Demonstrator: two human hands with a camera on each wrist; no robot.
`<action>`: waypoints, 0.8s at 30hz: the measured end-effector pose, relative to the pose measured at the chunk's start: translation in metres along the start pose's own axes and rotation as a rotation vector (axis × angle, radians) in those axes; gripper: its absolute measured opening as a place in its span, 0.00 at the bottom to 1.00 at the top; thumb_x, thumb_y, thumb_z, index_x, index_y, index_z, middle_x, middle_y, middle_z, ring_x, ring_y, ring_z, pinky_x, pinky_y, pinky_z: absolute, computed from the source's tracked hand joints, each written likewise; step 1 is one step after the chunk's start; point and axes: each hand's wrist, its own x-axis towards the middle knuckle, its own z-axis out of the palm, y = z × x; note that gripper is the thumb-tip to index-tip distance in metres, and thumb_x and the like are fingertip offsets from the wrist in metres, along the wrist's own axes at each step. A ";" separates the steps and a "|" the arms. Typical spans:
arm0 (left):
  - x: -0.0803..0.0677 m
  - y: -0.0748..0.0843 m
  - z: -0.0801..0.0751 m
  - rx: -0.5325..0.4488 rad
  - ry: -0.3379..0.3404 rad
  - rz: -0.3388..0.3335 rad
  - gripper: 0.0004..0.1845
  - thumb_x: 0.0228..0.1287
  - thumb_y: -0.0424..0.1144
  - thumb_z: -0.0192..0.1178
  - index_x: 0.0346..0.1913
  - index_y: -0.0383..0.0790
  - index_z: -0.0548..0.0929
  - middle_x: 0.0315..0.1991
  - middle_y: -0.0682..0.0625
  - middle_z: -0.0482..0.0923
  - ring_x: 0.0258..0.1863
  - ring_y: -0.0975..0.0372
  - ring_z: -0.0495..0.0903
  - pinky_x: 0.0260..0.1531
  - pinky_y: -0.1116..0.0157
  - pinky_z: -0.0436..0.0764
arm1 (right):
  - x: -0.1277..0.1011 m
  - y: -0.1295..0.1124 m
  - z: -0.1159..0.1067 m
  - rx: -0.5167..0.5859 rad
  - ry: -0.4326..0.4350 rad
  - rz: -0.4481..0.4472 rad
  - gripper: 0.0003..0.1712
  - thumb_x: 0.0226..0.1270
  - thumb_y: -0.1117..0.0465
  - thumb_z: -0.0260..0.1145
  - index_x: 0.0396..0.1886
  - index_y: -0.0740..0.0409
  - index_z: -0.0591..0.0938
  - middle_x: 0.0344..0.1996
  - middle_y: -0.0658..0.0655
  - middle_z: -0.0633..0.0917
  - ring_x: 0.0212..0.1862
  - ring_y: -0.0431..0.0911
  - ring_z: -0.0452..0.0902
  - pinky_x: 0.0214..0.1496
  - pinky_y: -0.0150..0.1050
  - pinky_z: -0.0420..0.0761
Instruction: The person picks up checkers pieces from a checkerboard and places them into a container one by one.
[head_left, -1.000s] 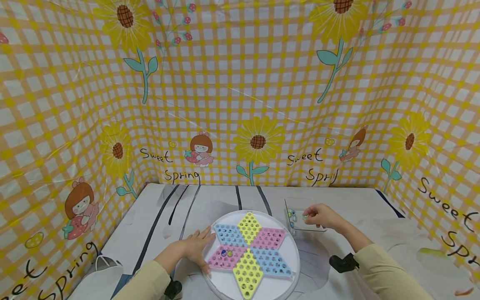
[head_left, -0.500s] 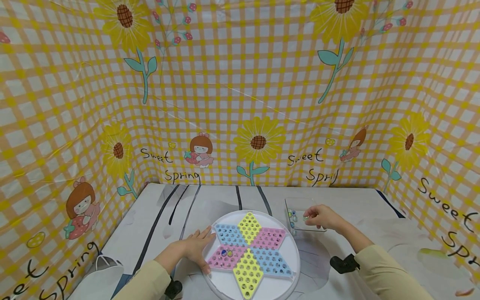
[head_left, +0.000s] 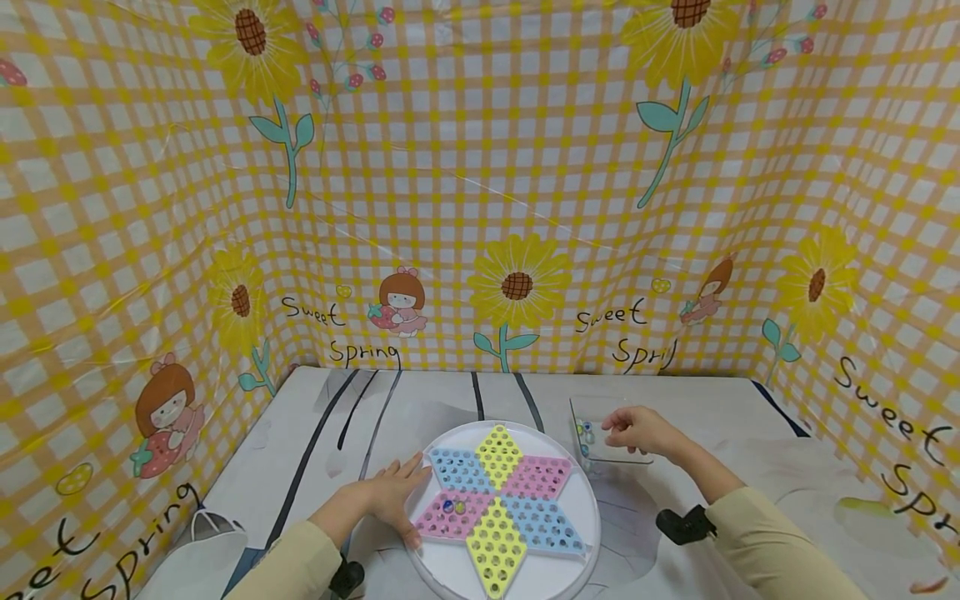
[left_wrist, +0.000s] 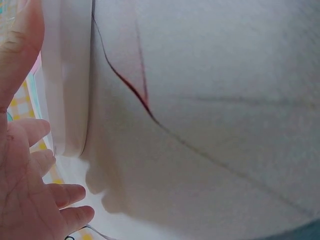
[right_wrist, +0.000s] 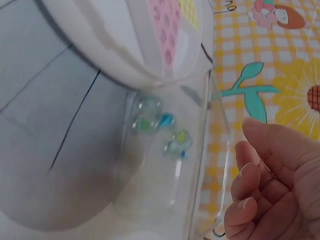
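A round white Chinese checkers board (head_left: 450, 568) with a pink, yellow and blue star of holes lies at the front. A dark blue marble (head_left: 447, 506) and a yellow-green marble (head_left: 460, 507) sit in its left pink part. My left hand (head_left: 392, 496) rests at the board's left rim, fingers spread. My right hand (head_left: 637, 432) hovers over a clear plastic box (right_wrist: 150, 195) behind the board's right side. Its fingers are loosely bent, and nothing shows between thumb and fingers in the right wrist view. Several glass marbles (right_wrist: 146, 122) lie at the box's end nearest the board.
Checked cloth walls (head_left: 450, 192) with sunflowers enclose the white table (head_left: 712, 417) at the back and both sides. A white object with a dark opening (head_left: 213, 537) stands at the front left. Black straps or mounts (head_left: 684, 525) hang at both wrists.
The pale green marble at my right fingertips earlier no longer shows there. The right hand has shifted slightly left and its fingers have loosened. My left hand and the board stay put.
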 end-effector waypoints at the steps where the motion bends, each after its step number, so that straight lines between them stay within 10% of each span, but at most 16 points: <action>1: 0.000 0.000 0.000 -0.001 0.000 0.001 0.56 0.37 0.51 0.74 0.69 0.37 0.56 0.72 0.39 0.43 0.67 0.36 0.46 0.65 0.43 0.51 | 0.000 -0.002 0.001 -0.008 -0.005 -0.024 0.15 0.57 0.62 0.65 0.42 0.67 0.78 0.23 0.51 0.74 0.22 0.43 0.68 0.19 0.31 0.67; 24: 0.000 -0.003 0.000 0.001 -0.007 -0.005 0.56 0.36 0.51 0.74 0.70 0.38 0.55 0.72 0.40 0.42 0.67 0.37 0.46 0.64 0.43 0.51 | 0.012 -0.075 0.071 0.043 -0.099 -0.336 0.14 0.53 0.64 0.67 0.38 0.67 0.80 0.24 0.49 0.77 0.25 0.39 0.67 0.23 0.29 0.70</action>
